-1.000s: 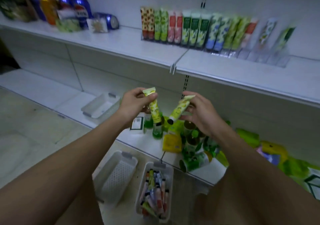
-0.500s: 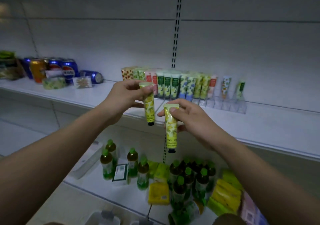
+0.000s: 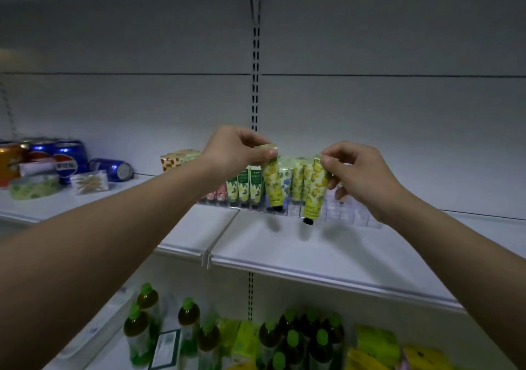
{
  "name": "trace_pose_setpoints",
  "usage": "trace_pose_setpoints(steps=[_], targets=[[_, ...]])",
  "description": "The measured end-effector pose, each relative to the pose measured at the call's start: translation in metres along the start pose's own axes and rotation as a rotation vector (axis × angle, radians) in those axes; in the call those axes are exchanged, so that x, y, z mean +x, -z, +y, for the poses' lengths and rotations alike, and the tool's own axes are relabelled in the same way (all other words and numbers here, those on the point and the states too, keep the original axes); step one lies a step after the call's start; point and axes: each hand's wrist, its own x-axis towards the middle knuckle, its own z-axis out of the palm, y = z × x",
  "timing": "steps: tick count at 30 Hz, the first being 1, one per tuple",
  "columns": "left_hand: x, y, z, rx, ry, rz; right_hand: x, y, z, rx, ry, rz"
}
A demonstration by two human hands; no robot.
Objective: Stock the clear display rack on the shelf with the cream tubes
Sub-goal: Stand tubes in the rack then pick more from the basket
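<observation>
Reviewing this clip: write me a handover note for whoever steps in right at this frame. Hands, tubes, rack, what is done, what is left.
Left hand: pinches the crimped top of a yellow tube, cap down, in front of the rack's filled slots.
Right hand: pinches a second yellow tube the same way, cap hanging just in front of the clear display rack.
Done: the rack's left and middle slots hold tubes.
Left: the slots at the right end look empty; seat both held tubes there, then fill any others.
</observation>
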Motion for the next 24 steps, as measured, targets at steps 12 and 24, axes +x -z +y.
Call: trace_pose_setpoints(steps=[12,24], targets=[[0.085,-0.059,-0.013,0.431,-0.176,-0.051,0.081,0.010,0.043,-0.268,0.134,0.053],[0.117,-0.079,-0.038,0.686,-0.268,-0.015,0.095,0.004,0.065,-0.310,0.126,0.080]])
